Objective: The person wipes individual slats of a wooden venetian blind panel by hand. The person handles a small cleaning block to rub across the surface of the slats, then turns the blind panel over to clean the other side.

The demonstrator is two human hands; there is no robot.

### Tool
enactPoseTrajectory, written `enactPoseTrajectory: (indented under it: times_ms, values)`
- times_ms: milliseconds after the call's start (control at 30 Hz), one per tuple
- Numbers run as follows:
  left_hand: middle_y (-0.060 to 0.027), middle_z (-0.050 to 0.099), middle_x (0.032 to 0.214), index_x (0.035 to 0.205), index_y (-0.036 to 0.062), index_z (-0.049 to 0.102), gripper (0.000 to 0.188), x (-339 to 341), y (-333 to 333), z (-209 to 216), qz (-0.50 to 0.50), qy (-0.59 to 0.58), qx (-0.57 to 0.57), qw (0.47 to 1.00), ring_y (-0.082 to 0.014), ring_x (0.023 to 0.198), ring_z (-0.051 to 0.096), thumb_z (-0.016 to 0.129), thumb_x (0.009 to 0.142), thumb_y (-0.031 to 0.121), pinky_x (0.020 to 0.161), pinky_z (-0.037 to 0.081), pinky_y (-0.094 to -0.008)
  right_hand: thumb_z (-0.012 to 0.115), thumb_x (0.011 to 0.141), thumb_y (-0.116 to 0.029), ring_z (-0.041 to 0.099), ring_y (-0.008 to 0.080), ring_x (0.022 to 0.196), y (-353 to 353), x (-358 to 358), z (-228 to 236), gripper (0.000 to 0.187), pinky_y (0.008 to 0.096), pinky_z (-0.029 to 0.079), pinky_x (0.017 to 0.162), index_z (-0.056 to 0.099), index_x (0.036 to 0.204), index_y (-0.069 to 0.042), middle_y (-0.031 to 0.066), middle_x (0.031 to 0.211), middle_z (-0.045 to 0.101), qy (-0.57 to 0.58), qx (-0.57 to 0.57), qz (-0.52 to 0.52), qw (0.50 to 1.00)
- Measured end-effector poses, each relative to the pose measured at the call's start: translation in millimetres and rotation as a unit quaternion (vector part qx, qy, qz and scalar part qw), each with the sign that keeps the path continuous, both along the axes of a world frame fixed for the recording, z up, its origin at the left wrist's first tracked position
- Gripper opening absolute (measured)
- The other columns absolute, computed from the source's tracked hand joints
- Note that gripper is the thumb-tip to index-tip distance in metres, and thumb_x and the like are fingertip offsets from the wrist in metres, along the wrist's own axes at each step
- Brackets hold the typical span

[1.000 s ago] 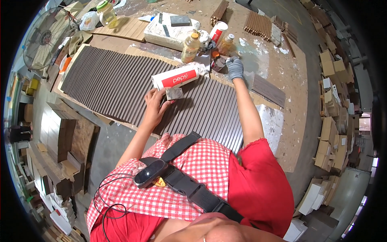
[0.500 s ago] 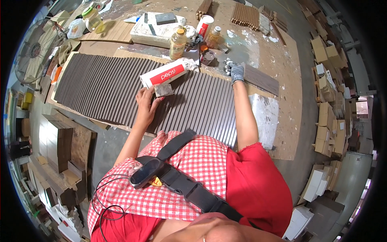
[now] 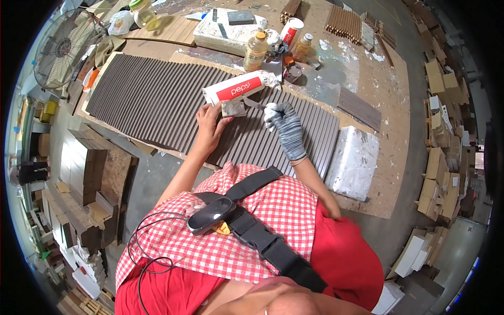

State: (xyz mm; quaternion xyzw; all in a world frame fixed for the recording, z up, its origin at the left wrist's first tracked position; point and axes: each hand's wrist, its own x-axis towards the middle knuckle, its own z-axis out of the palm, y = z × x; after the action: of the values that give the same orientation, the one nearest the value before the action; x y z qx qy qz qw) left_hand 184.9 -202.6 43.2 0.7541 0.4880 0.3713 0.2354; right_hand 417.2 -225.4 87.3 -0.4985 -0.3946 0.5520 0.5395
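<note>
So from over here I'm seeing a table point(image 3: 392, 131), dark ribbed panel point(image 3: 157, 92) along its near edge, red-and-white cylinder point(image 3: 234, 88) lying on that. Left hand point(image 3: 208, 128) half-curled, thumb and fingers gripping a grey block point(image 3: 233, 109) over the panel; gloved right hand point(image 3: 287, 127) pinches a thin blade point(image 3: 253, 103).

Worn on the head as the left of two side-by-side fisheyes, looking steeply down and forward over the checked apron point(image 3: 210, 249) onto the table point(image 3: 391, 152). Very near the apron, farther from the left hand point(image 3: 210, 128) and right hand point(image 3: 287, 130) around mid-picture. Wide enough to take in the fan point(image 3: 62, 48) at left and boxes point(image 3: 433, 160) at right, bending straight edges toward a dark rim.
</note>
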Motion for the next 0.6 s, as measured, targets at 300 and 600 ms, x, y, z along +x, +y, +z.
enactPoseTrajectory:
  times_ms: [300, 600]
  values:
    - [-0.0162, 0.056, 0.117, 0.13, 0.0039, 0.048, 0.048, 0, -3, -6, 0.01, 0.001, -0.002, 1.0, -0.0334, 0.115, 0.041, 0.063, 0.086, 0.018, 0.098, 0.027, -0.0432, 0.067, 0.074, 0.003, 0.057, 0.0276, 0.074, -24, -12, 2, 0.016, 0.0371, 0.047, 0.068, 0.056, 0.084, -0.005, 0.0116, 0.081, 0.055, -0.364, 0.329, 0.049, 0.87]
    - [-0.0152, 0.055, 0.114, 0.129, 0.0041, 0.048, 0.048, -3, -6, -6, 0.013, -0.006, 0.011, 1.0, -0.0326, 0.114, 0.042, 0.063, 0.085, 0.016, 0.098, 0.027, -0.0425, 0.066, 0.078, 0.001, 0.057, 0.0252, 0.074, -30, -23, -3, 0.012, 0.0337, 0.048, 0.07, 0.058, 0.086, -0.003, 0.0106, 0.08, 0.055, -0.327, 0.347, 0.042, 0.878]
